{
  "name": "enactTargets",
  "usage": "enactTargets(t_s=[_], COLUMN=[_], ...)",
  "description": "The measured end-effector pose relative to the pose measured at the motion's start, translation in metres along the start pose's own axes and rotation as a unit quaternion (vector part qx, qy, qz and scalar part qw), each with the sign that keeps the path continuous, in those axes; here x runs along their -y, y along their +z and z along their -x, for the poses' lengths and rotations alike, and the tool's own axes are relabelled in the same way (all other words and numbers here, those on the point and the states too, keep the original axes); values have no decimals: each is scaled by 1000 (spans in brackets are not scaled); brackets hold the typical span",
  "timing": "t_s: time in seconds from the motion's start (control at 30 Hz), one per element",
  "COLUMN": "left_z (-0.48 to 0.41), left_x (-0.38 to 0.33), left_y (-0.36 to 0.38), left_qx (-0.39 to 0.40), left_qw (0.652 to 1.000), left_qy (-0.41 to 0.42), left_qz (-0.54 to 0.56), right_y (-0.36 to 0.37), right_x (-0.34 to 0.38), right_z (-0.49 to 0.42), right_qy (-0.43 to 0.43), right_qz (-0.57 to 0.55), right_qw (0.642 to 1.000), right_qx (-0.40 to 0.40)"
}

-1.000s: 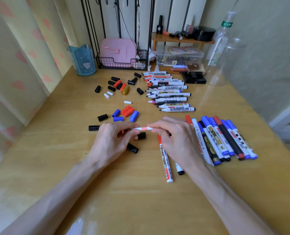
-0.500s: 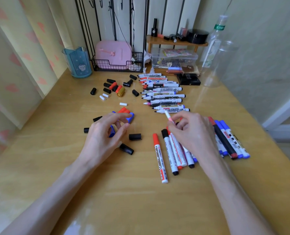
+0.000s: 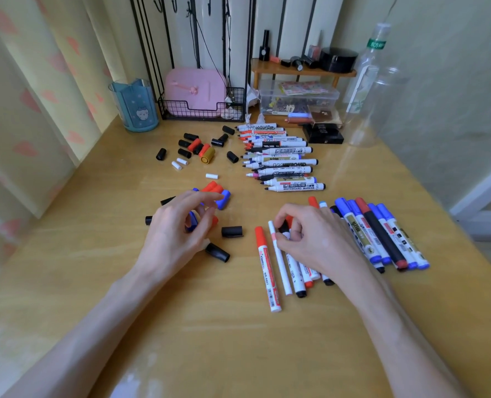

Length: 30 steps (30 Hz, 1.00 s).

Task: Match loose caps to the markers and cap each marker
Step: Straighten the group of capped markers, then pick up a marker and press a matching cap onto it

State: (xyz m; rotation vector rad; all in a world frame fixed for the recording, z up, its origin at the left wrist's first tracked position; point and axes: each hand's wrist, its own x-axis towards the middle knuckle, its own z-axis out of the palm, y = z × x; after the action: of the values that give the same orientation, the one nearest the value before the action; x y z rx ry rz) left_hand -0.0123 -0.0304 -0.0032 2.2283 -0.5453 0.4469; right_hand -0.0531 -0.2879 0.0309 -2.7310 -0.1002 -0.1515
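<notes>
Just right of the red-capped marker [image 3: 267, 268], my right hand [image 3: 313, 239] pinches the thin white marker [image 3: 280, 262]. Left of it, my left hand [image 3: 175, 237] curls over loose caps [image 3: 223, 198]; I can't tell whether it grips one. Beyond it lie uncapped markers [image 3: 284, 165].

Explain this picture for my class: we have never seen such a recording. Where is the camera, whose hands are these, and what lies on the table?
There is no machine: a person wears a wide-angle camera on the head, looking down at their own bare hands. On the wooden table lie loose caps, a far row of uncapped markers and a near pile of capped markers. The left hand curls over a blue cap; whether it grips it is unclear. The right hand pinches a slim white marker beside the capped ones. The job: matching caps to markers.
</notes>
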Motion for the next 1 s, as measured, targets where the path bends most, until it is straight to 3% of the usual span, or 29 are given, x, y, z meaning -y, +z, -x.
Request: enactTargets(t_s=[0.33, 0.53, 1.0], left_z=[-2, -2, -1], left_x=[5, 6, 11], left_y=[0, 0, 8], left_qx=[5, 9, 53], left_qw=[1000, 1000, 995], left_qy=[0, 4, 42], left_qz=[-8, -21, -74], right_y=[8, -10, -5], right_x=[-7, -16, -23], right_z=[-28, -73, -98], right_qy=[-36, 9, 61], right_qz=[-19, 57, 63], right_qw=[995, 997, 996], right_qx=[-86, -45, 17])
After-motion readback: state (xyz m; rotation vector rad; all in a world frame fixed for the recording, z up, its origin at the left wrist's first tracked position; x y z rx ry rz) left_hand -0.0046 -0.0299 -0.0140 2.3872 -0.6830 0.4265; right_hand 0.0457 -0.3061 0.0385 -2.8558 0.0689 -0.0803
